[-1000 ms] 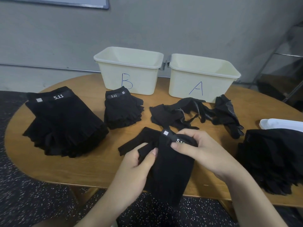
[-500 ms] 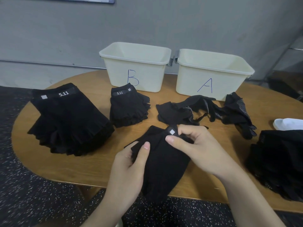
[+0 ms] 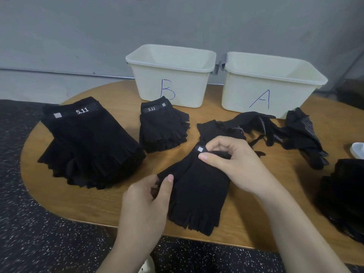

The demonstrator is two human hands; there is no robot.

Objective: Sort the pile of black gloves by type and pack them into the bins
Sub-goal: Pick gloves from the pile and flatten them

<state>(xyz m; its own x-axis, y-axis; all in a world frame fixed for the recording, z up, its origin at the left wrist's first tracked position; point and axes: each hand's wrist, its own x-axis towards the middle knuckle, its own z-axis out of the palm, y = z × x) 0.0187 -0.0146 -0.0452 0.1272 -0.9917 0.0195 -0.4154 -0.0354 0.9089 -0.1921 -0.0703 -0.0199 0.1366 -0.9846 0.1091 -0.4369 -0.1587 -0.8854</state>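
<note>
Head view: fingerless glove (image 3: 197, 196) lies flat at near edge of table (image 3: 78, 201), finger ends toward person. Right hand (image 3: 232, 164) pinches cuff by small label; left hand (image 3: 149, 196) pinches side edge. Bin B (image 3: 169, 75) and bin A (image 3: 271, 83) stand behind, apparently not yet filled. Advice: smooth glove flat, then lay on small 5.11 stack (image 3: 163, 129) with cuff matching.

Two bare arms come up from the bottom of the picture, at about 6 o'clock. The left hand (image 3: 146, 196) and the right hand (image 3: 233, 164) wear no gloves, no rings and no watch. No sleeves show on the arms. The nails are short and plain, with no paint on them.
</note>
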